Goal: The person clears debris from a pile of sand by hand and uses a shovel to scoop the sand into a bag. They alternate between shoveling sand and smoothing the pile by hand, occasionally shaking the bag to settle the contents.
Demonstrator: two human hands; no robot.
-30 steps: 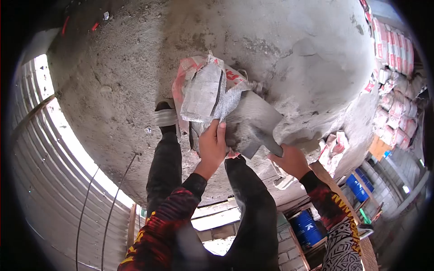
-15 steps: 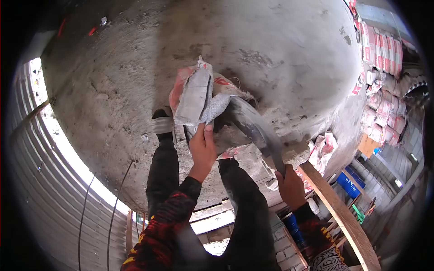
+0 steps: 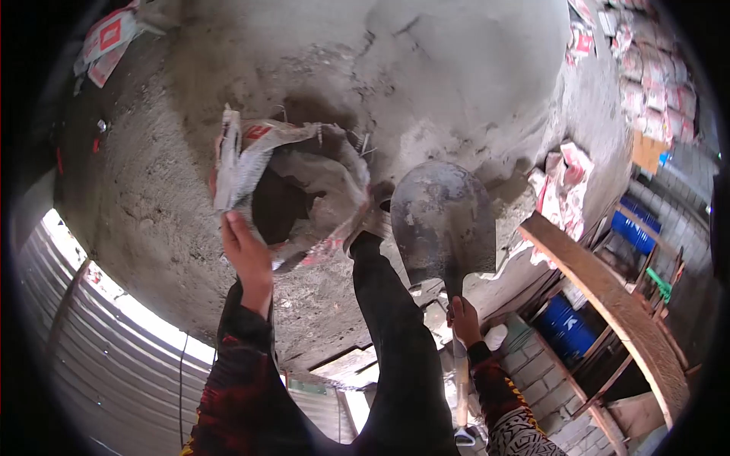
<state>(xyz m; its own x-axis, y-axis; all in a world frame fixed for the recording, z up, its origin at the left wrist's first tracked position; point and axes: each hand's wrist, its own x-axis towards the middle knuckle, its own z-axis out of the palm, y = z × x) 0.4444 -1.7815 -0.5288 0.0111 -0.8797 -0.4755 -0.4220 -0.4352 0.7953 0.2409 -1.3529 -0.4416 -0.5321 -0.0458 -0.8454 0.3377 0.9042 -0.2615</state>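
Observation:
My left hand (image 3: 248, 254) pinches the near left edge of a woven cement sack (image 3: 247, 178), whose mouth gapes open. Inside the sack's dark opening I can make out its pale lining but not clearly any contents. My right hand (image 3: 464, 319) is closed around the lower shaft of a shovel (image 3: 443, 216). The shovel's broad, cement-stained blade is raised just right of the sack, apart from it. Its wooden shaft runs back past my right wrist to a grip near the bottom edge.
Grey powder or mortar (image 3: 471, 68) covers the floor beyond. A crumpled sack (image 3: 564, 186) lies at right, near a wooden plank (image 3: 608, 304) and blue drums (image 3: 564, 327). Stacked cement bags (image 3: 654, 83) stand far right. Corrugated metal sheeting (image 3: 99, 365) borders the left.
The shovel blade has come out of the sack and swung right and toward me. The sack's mouth has opened wider, and my left hand has moved left with its edge.

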